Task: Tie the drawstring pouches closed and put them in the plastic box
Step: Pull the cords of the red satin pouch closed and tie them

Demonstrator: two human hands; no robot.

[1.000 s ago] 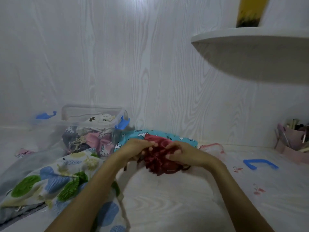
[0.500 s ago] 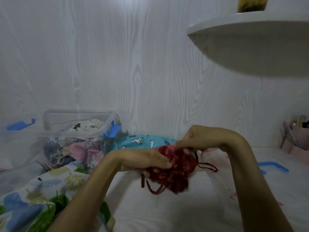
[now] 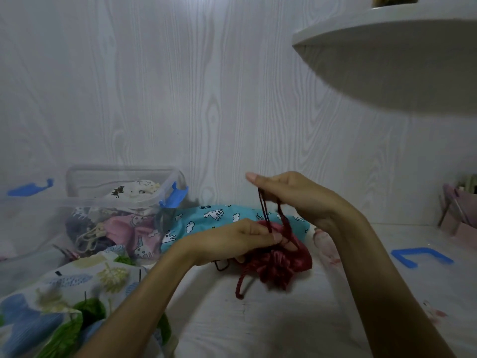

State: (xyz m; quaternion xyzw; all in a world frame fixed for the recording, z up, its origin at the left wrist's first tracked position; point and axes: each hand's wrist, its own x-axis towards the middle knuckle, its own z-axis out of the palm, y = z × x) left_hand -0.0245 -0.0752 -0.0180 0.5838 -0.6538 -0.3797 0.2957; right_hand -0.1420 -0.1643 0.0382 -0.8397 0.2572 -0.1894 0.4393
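A dark red drawstring pouch (image 3: 284,264) hangs just above the white table, its mouth gathered. My left hand (image 3: 242,239) grips the gathered neck of the pouch. Above it my right hand (image 3: 294,197) pinches the red drawstring (image 3: 264,210) and holds it taut upward. Another loop of the cord dangles below the pouch. The clear plastic box (image 3: 124,177) with blue clips stands at the back left, with several patterned pouches inside.
A turquoise unicorn-print pouch (image 3: 206,220) lies behind my hands, against the wall. A leaf-print cloth (image 3: 64,293) covers the near left. The box's clear lid with a blue clip (image 3: 423,255) lies right. A shelf (image 3: 387,47) juts out overhead; a pink holder (image 3: 459,210) stands far right.
My right hand has risen and drawn the red cord up and taut, while my left hand keeps its hold on the pouch's neck. The camera has tilted up a little.
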